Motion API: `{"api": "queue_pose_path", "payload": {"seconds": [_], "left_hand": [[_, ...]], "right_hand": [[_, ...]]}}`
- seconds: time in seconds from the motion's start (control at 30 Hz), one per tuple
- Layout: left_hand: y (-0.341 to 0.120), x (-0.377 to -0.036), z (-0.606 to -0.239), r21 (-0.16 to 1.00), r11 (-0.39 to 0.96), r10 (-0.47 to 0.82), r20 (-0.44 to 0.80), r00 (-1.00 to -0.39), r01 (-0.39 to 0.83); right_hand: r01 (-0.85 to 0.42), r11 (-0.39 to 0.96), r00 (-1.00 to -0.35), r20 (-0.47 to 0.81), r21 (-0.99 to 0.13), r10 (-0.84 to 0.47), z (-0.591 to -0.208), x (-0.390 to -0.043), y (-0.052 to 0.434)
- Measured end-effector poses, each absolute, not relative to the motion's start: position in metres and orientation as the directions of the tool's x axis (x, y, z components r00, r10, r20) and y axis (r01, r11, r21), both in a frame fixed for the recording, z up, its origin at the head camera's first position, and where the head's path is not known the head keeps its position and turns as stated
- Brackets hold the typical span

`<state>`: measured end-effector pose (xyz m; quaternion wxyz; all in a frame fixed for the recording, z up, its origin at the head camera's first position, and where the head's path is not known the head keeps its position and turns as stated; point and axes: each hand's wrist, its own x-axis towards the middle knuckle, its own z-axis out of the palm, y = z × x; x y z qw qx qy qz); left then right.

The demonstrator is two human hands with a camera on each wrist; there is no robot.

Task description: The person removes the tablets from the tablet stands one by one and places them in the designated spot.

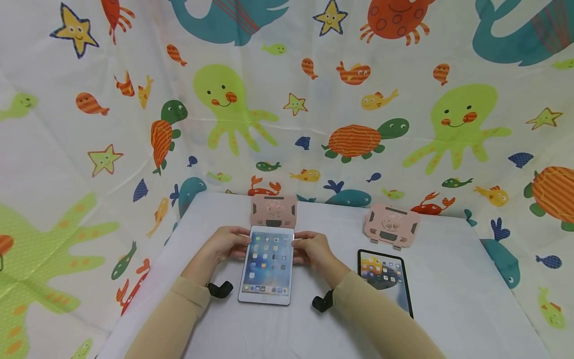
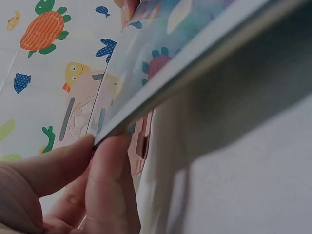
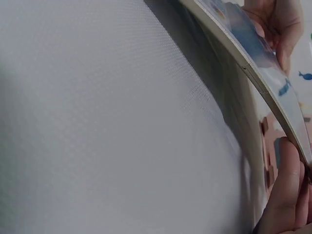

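A white-framed tablet (image 1: 268, 264) with its screen lit and app icons showing is held between both hands. My left hand (image 1: 229, 242) pinches its left edge near the top, thumb on the front and fingers behind, as the left wrist view shows on the tablet's edge (image 2: 161, 87). On the opposite edge, my right hand (image 1: 314, 250) pinches at about the same height. In the right wrist view the tablet's side (image 3: 248, 73) stands above the white cloth, fingers (image 3: 285, 185) behind it. Just beyond its top edge is a pink tablet stand (image 1: 273, 207) with a round hub and dark pads.
A second pink stand (image 1: 391, 225) stands at the right rear. In front of it lies a black-framed tablet (image 1: 381, 269), partly covered by the right sleeve. White cloth (image 1: 457, 289) covers the table, and a sea-animal-print curtain (image 1: 287, 164) closes off the back and sides.
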<state>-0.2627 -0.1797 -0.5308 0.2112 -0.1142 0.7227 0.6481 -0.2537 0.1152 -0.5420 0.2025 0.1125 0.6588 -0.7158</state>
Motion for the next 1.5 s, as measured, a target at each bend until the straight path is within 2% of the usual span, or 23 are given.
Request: {"api": "queue_pose_path", "payload": {"seconds": [0.83,1.5], "left_hand": [[-0.187,-0.249,-0.54,0.895,0.136,0.114,-0.44,-0.891,-0.425],[-0.199,-0.245,-0.538,0.891,0.183,0.149,-0.442,-0.885,-0.415]], "right_hand": [[0.427,-0.011,-0.897,-0.422,-0.904,-0.132,-0.545,-0.243,0.108],[0.468,0.017,-0.868,-0.464,-0.883,-0.176,-0.545,-0.24,0.106]]}}
